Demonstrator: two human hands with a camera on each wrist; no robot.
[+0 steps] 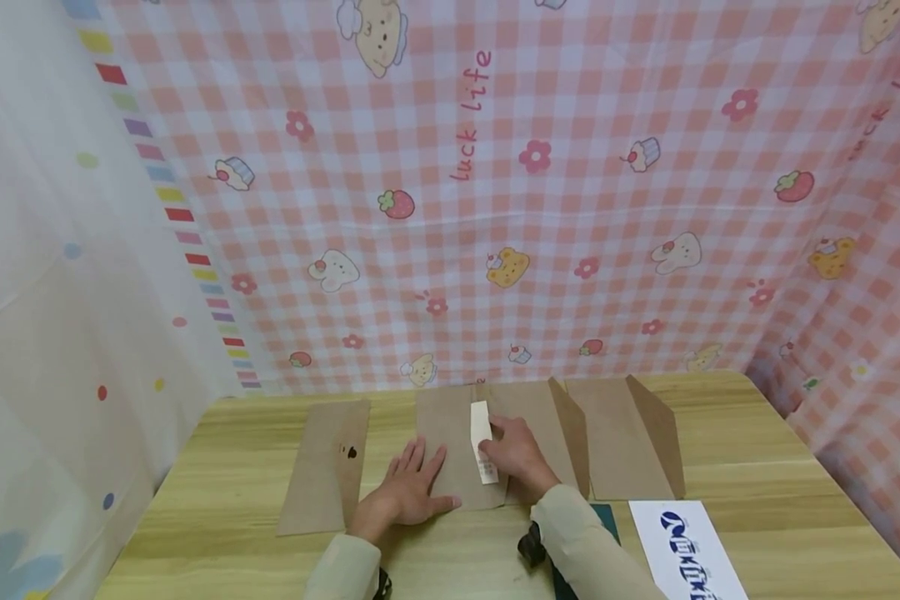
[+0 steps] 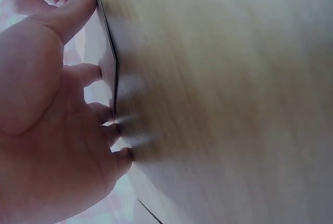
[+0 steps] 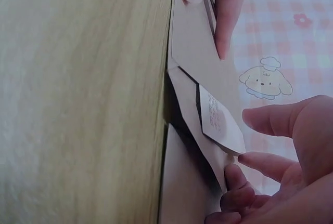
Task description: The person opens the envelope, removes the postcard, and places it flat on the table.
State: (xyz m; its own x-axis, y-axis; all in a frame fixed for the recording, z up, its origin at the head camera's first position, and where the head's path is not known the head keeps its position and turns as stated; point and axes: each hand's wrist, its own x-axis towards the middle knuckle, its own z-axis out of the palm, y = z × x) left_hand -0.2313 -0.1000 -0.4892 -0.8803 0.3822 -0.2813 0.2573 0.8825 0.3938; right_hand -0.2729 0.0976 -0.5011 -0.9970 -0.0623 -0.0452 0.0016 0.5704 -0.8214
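Note:
My left hand [image 1: 408, 492] lies flat with fingers spread on the left part of a brown paper envelope [image 1: 446, 412]. In the left wrist view its thumb [image 2: 80, 13] touches the envelope's near edge. With thumb and forefinger, my right hand [image 1: 521, 454] pinches a narrow cream card [image 1: 480, 425] over the envelope's right side. Small printed characters show on the card [image 3: 216, 115] in the right wrist view. There the other right fingers [image 3: 237, 198] curl at the raised flap [image 3: 190, 99]. How far the card goes under the flap is hidden.
Two brown envelopes, one partly behind the right hand [image 1: 528, 408] and one farther right [image 1: 603, 433], lie with flaps open. A folded envelope [image 1: 311, 475] with a dark mark is at left. A white sheet [image 1: 648, 517] and a dark green item [image 1: 607, 518] lie near the right forearm.

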